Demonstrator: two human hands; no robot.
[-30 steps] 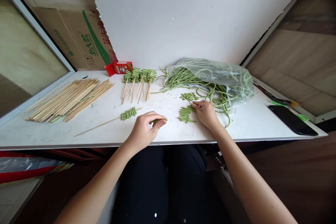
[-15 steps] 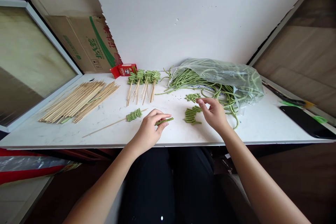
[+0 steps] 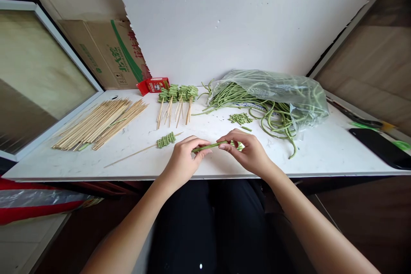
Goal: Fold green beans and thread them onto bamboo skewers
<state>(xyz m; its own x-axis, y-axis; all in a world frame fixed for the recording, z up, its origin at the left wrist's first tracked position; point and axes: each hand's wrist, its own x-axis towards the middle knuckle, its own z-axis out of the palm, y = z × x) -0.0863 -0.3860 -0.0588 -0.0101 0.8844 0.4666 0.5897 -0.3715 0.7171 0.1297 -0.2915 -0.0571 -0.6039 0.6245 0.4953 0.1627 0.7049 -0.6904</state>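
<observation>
Bean piece [image 3: 208, 147] level between both hands, left hand [image 3: 183, 160] pinching one end, right hand [image 3: 248, 152] pinching the other

The right hand [image 3: 248, 154] covered most of a heap of cut pieces [image 3: 239, 147], and only a green sliver showed past its fingers. Both ends of the bean [image 3: 208, 146] vanished inside the pinches of the left hand [image 3: 184, 160] and the right. The phone [image 3: 382, 147] ran off the right edge. The white board [image 3: 224, 17] hid part of the cardboard box [image 3: 105, 51]. The print on the red box [image 3: 154, 84] was too small to read.
</observation>
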